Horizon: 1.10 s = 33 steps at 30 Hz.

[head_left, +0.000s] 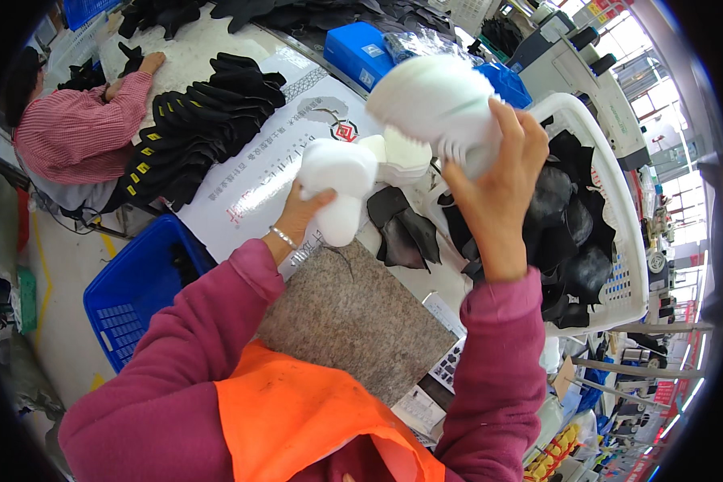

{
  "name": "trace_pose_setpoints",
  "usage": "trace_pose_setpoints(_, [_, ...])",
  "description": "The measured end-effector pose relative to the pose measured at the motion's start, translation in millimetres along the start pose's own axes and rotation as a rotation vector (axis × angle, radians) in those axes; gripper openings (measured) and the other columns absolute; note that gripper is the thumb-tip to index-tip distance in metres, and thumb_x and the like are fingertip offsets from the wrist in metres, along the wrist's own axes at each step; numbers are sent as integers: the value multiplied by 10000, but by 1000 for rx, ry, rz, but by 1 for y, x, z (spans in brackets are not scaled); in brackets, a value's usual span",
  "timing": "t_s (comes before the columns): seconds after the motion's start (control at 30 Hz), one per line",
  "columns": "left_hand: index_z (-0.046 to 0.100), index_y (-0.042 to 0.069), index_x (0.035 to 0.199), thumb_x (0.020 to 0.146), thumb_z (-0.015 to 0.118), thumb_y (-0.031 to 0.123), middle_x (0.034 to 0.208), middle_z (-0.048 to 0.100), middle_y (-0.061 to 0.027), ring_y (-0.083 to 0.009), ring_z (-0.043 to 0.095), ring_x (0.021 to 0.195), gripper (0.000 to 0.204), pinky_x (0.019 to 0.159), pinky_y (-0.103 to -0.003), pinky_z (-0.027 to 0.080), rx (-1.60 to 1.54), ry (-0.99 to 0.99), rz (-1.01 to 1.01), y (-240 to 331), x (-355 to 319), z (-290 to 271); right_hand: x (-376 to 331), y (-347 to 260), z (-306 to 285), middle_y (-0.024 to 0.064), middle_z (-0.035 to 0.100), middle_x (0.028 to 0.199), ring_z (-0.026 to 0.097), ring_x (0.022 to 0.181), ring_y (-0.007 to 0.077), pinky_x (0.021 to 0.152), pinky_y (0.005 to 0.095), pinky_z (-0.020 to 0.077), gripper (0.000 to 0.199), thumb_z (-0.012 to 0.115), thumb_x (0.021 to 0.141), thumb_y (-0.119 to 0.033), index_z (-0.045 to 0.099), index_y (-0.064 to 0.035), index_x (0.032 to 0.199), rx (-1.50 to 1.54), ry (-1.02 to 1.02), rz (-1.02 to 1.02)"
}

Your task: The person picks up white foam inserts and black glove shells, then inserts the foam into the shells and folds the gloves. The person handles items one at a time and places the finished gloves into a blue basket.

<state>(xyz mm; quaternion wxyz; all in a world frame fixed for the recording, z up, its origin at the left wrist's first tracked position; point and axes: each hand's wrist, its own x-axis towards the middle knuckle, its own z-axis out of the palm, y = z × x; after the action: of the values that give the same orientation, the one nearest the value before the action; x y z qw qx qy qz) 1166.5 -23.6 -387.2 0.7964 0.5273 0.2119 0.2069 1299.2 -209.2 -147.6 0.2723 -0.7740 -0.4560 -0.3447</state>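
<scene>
My left hand (299,213) grips a rounded, lobed stack of white pads (339,181), thumb on top, over the table. Higher up and to the right, my right hand (504,181) clasps a thicker stack of white pads (430,100), its layers fanned out at the edges and slightly blurred. Between the two hands, another cream-white stack (403,154) of similar pads lies on the table. Just below it are black curved pieces (402,229) with a smooth sheen. What the pads are made of I cannot tell.
A white basket (639,273) of black pieces stands at the right. A brown-grey board (353,321) lies before me. Blue crate (128,297) at left; overlapping black pieces (201,120) beyond it. A co-worker in a checked shirt (80,136) sits far left. Blue box (357,52) behind.
</scene>
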Motion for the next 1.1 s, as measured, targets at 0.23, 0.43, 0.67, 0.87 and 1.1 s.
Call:
trace_pose_setpoints(0.23, [17, 2, 1475, 441, 951, 375, 1467, 262, -243, -370, 278, 1378, 1442, 1133, -424, 259, 828, -151, 374, -22, 16, -11, -40, 53, 129, 207, 404, 1335, 423, 1187, 432, 946, 450, 456, 741, 716, 651, -49, 480, -171, 1343, -543, -591, 70])
trace_pose_setpoints(0.43, [-88, 51, 1499, 458, 916, 483, 1544, 86, -255, -372, 81, 1453, 1509, 1174, -449, 139, 484, -256, 468, 3, 18, -31, -48, 65, 128, 295, 372, 1379, 396, 1240, 494, 893, 486, 482, 590, 586, 781, -10, 479, -126, 1349, -466, -228, -17])
trace_pose_setpoints(0.67, [104, -9, 1500, 579, 846, 536, 1556, 103, -220, -341, 90, 1450, 1303, 1169, -431, 141, 684, -451, 401, -16, 25, 1, -95, 36, -7, 119, 576, 1196, 573, 1060, 305, 819, 375, 515, 373, 719, 730, -109, 598, -82, 1081, -8, -378, 131])
trace_pose_setpoints(0.87, [271, -20, 1441, 783, 652, 303, 1469, 309, -166, -307, 287, 1372, 826, 1150, -409, 171, 713, -137, 568, -8, -33, -9, -207, 100, -169, 143, 666, 802, 641, 720, 359, 637, 403, 507, 113, 694, 792, -124, 641, -35, 836, -422, -468, 687])
trace_pose_setpoints(1.1, [399, -2, 1342, 799, 641, 175, 1302, 456, -152, -284, 429, 1229, 620, 1058, -409, 331, 715, -163, 226, -47, -142, -1, -392, 228, -230, 213, 648, 1084, 613, 1004, 424, 865, 468, 504, 334, 654, 773, -249, 635, -28, 1023, -894, -709, 1381])
